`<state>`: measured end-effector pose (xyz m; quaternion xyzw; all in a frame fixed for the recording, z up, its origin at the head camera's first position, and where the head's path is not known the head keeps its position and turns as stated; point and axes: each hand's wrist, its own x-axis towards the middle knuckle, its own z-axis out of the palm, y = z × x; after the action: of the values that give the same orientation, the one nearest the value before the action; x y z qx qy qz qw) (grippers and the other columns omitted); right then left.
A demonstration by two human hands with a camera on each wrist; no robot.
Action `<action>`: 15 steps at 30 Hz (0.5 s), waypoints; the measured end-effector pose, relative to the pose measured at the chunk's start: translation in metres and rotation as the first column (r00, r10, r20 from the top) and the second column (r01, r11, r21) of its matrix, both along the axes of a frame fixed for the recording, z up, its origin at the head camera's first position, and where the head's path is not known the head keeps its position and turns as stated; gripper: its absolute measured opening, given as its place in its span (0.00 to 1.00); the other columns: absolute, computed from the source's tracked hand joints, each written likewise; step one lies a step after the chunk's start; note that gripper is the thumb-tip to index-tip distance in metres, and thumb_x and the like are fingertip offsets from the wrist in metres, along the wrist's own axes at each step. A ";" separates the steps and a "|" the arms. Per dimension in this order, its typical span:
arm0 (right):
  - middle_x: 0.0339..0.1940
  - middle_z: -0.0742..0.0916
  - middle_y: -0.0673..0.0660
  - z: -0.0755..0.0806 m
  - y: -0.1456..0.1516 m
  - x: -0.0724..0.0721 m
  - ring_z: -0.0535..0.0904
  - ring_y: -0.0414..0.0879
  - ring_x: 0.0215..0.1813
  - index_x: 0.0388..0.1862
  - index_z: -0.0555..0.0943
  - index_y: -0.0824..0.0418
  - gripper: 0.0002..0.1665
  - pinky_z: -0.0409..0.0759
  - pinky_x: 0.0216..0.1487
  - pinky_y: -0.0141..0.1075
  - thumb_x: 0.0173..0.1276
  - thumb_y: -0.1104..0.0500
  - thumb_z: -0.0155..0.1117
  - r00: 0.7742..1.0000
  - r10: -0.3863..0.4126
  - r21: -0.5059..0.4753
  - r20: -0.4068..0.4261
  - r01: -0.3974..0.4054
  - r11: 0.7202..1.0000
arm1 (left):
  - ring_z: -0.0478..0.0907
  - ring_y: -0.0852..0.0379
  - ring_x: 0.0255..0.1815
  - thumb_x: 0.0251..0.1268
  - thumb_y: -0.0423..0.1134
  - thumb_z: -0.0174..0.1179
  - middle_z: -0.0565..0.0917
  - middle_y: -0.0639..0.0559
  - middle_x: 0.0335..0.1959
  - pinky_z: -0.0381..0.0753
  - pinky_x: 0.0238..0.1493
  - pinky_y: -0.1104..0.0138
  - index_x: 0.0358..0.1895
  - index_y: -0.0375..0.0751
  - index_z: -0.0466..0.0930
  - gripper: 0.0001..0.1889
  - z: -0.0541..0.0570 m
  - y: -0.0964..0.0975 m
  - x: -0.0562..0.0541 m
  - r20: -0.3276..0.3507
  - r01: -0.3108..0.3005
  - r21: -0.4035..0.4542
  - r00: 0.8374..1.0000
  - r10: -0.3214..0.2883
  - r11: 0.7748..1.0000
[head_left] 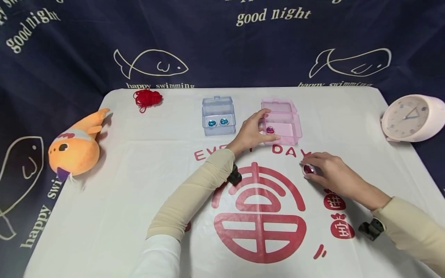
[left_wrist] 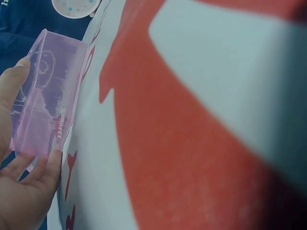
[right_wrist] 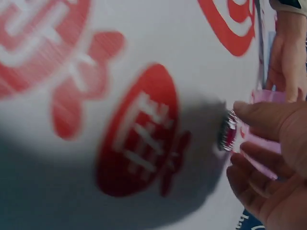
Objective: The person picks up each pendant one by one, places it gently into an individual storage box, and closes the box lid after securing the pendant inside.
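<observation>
My left hand (head_left: 249, 131) grips the left side of an open pink see-through box (head_left: 287, 139), its lid tipped back. One magenta gem (head_left: 270, 130) with a pale rim lies inside, at the left. In the left wrist view, fingers and thumb spread around the box (left_wrist: 60, 91). My right hand (head_left: 330, 172) pinches a second, dark magenta gem (head_left: 308, 170) between thumb and fingers, in front and to the right of the box. The right wrist view shows this gem's silvery beaded edge (right_wrist: 229, 130) at the fingertips.
Left of the pink box, an open blue see-through box (head_left: 219, 131) holds two blue gems (head_left: 224, 121). Red yarn (head_left: 148, 99) lies at the back left. An orange plush toy (head_left: 78, 150) sits at the left edge, a white clock (head_left: 411, 117) at the right.
</observation>
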<state>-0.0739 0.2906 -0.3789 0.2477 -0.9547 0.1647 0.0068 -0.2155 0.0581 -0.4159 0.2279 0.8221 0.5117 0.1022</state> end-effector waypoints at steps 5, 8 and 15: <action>0.40 0.86 0.61 -0.007 0.001 0.004 0.83 0.55 0.43 0.42 0.85 0.65 0.20 0.83 0.44 0.53 0.48 0.65 0.79 1.000 -0.025 0.002 -0.008 0.025 1.000 | 0.71 0.54 0.64 0.43 0.45 0.79 0.72 0.46 0.65 0.76 0.61 0.71 0.68 0.50 0.63 0.46 0.001 0.000 0.000 0.003 -0.006 -0.005 1.000 0.006 1.000; 0.41 0.86 0.61 -0.007 0.002 0.004 0.83 0.55 0.44 0.42 0.85 0.65 0.19 0.83 0.45 0.54 0.49 0.65 0.78 0.999 -0.047 -0.001 0.022 0.047 0.999 | 0.71 0.55 0.63 0.43 0.46 0.79 0.73 0.46 0.64 0.76 0.61 0.70 0.68 0.50 0.63 0.46 0.001 0.000 0.000 -0.006 -0.006 -0.015 1.000 0.006 1.000; 0.41 0.87 0.60 -0.007 0.001 0.002 0.79 0.50 0.39 0.41 0.85 0.65 0.19 0.82 0.40 0.48 0.49 0.65 0.78 0.999 -0.042 0.005 0.023 0.042 0.999 | 0.72 0.55 0.62 0.43 0.47 0.78 0.73 0.47 0.64 0.75 0.62 0.69 0.68 0.50 0.63 0.46 0.001 -0.001 0.000 -0.022 -0.013 -0.033 1.000 0.012 0.999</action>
<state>-0.0715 0.2920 -0.3856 0.2256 -0.9601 0.1653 -0.0011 -0.2151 0.0569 -0.4151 0.2267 0.8328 0.4962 0.0938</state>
